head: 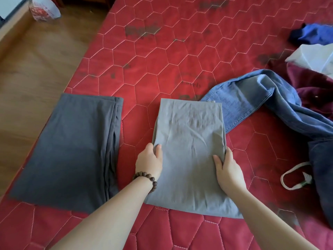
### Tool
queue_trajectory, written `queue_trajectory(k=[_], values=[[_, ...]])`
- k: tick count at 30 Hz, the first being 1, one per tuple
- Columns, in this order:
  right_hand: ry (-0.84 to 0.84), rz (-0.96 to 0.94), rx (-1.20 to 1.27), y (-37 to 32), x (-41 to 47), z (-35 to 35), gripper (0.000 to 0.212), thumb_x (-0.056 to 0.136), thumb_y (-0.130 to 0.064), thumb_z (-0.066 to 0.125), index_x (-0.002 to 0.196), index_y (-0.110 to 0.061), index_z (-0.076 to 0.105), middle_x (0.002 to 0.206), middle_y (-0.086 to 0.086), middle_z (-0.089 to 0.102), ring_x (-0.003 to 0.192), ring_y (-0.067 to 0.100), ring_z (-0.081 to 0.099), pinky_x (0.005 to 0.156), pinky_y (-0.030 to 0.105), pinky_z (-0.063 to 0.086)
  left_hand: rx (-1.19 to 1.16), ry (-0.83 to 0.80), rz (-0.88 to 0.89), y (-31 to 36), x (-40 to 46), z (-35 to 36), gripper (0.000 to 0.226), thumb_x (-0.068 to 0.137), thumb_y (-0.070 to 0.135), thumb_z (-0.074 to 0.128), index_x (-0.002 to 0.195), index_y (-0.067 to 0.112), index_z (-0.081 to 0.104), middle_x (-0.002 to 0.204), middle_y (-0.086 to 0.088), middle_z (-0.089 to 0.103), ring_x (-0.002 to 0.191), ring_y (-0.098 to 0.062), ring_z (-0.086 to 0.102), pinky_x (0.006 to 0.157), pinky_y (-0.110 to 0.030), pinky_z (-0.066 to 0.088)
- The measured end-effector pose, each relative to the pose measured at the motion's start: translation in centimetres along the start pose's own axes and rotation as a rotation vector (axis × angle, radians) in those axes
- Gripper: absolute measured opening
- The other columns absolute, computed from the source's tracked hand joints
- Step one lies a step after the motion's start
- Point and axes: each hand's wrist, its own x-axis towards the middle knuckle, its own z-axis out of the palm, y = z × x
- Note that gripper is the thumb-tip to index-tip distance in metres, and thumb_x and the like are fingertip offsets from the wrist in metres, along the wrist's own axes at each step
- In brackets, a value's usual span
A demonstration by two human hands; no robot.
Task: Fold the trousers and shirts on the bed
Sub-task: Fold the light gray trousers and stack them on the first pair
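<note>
A light grey garment (189, 134) lies folded into a long rectangle in the middle of the red quilted bed (162, 60). My left hand (149, 160) grips its left edge, thumb on top and fingers tucked under the cloth. On the opposite edge my right hand (228, 170) holds the cloth the same way. A dark grey garment (72, 152) lies folded flat to the left, near the bed's edge. Unfolded blue jeans (261, 98) sprawl to the right, one leg touching the light grey garment's far corner.
A pile at the right holds a maroon garment (311, 92), a white one (313, 56), a bright blue one (313, 34) and a dark navy piece (322, 174) with a white drawstring (292, 175). Wooden floor (36, 65) runs along the left, with a plastic bag (45, 9).
</note>
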Motion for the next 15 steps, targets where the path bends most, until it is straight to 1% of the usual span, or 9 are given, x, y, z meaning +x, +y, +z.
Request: queue_trajectory(k=[2, 4, 6, 8, 11, 12, 13, 14, 15], values=[[0.083, -0.046, 0.068, -0.7, -1.3, 0.2, 0.048, 0.098, -0.039, 0.042, 0.142, -0.025, 0.03, 0.125, 0.009, 0.061, 0.104, 0.035, 0.06, 0.081, 0.039, 0.047, -0.048, 0.103, 0.066, -0.8, -0.5, -0.9, 0.042, 0.098, 0.028, 0.046, 0.062, 0.016, 0.029, 0.052, -0.001, 0.039, 0.046, -0.015, 0.036, 0.041, -0.023, 0.022], [0.124, -0.07, 0.12, -1.4, -2.8, 1.1, 0.05, 0.097, -0.041, 0.044, 0.143, -0.033, 0.027, 0.129, 0.002, 0.059, 0.106, 0.033, 0.06, 0.085, 0.039, 0.048, -0.079, 0.188, 0.093, -2.1, -1.0, -1.9, 0.041, 0.096, 0.026, 0.049, 0.061, 0.017, 0.03, 0.05, 0.001, 0.037, 0.042, -0.01, 0.033, 0.039, -0.022, 0.027], [0.063, -0.025, 0.083, -1.6, -3.7, 2.6, 0.054, 0.097, -0.043, 0.04, 0.147, -0.037, 0.02, 0.13, 0.003, 0.058, 0.108, 0.033, 0.059, 0.087, 0.04, 0.048, -0.043, 0.165, 0.06, -3.6, -1.3, -2.5, 0.04, 0.096, 0.026, 0.05, 0.062, 0.017, 0.03, 0.051, 0.002, 0.038, 0.042, -0.013, 0.035, 0.038, -0.02, 0.022], [0.001, 0.046, -0.026, -1.3, -3.9, 3.9, 0.057, 0.098, -0.045, 0.036, 0.15, -0.04, 0.011, 0.122, 0.008, 0.06, 0.103, 0.035, 0.06, 0.081, 0.039, 0.047, 0.05, 0.085, 0.032, -4.7, -1.3, -2.3, 0.036, 0.097, 0.028, 0.048, 0.068, 0.014, 0.033, 0.054, 0.0, 0.042, 0.046, -0.017, 0.041, 0.041, -0.022, 0.021], [-0.021, 0.09, -0.098, -1.0, -3.3, 4.2, 0.06, 0.098, -0.046, 0.034, 0.151, -0.039, 0.005, 0.116, 0.012, 0.059, 0.098, 0.036, 0.06, 0.074, 0.038, 0.044, 0.151, 0.057, 0.061, -4.7, -1.2, -2.2, 0.025, 0.098, 0.028, 0.048, 0.083, 0.011, 0.037, 0.056, 0.003, 0.042, 0.046, -0.016, 0.042, 0.04, -0.024, 0.021], [-0.032, 0.105, -0.119, -1.2, -3.2, 4.0, 0.061, 0.098, -0.046, 0.036, 0.151, -0.037, 0.006, 0.118, 0.014, 0.058, 0.1, 0.036, 0.059, 0.074, 0.038, 0.044, 0.163, 0.057, 0.08, -4.5, -1.2, -2.5, 0.021, 0.097, 0.028, 0.049, 0.09, 0.01, 0.04, 0.058, 0.003, 0.045, 0.047, -0.019, 0.045, 0.04, -0.025, 0.025], [-0.027, 0.118, -0.156, -1.4, -3.2, 3.8, 0.063, 0.098, -0.045, 0.038, 0.152, -0.034, 0.008, 0.122, 0.015, 0.054, 0.105, 0.036, 0.055, 0.078, 0.039, 0.044, 0.164, 0.065, 0.108, -4.3, -1.2, -3.1, 0.02, 0.095, 0.027, 0.052, 0.098, 0.009, 0.044, 0.064, 0.001, 0.052, 0.054, -0.022, 0.052, 0.042, -0.028, 0.033], [0.009, 0.119, -0.212, -1.7, -3.5, 3.5, 0.066, 0.096, -0.044, 0.043, 0.152, -0.029, 0.011, 0.128, 0.017, 0.049, 0.112, 0.037, 0.05, 0.085, 0.042, 0.043, 0.158, 0.084, 0.146, -4.3, -1.2, -3.8, 0.023, 0.093, 0.025, 0.056, 0.107, 0.008, 0.048, 0.076, -0.003, 0.058, 0.066, -0.025, 0.059, 0.049, -0.032, 0.044], [0.074, 0.107, -0.268, -2.3, -3.8, 3.3, 0.068, 0.095, -0.039, 0.049, 0.152, -0.024, 0.015, 0.134, 0.018, 0.043, 0.119, 0.037, 0.042, 0.093, 0.045, 0.039, 0.147, 0.109, 0.197, -4.6, -1.2, -4.7, 0.029, 0.091, 0.021, 0.06, 0.114, 0.006, 0.051, 0.091, -0.008, 0.062, 0.081, -0.026, 0.062, 0.061, -0.036, 0.051]])
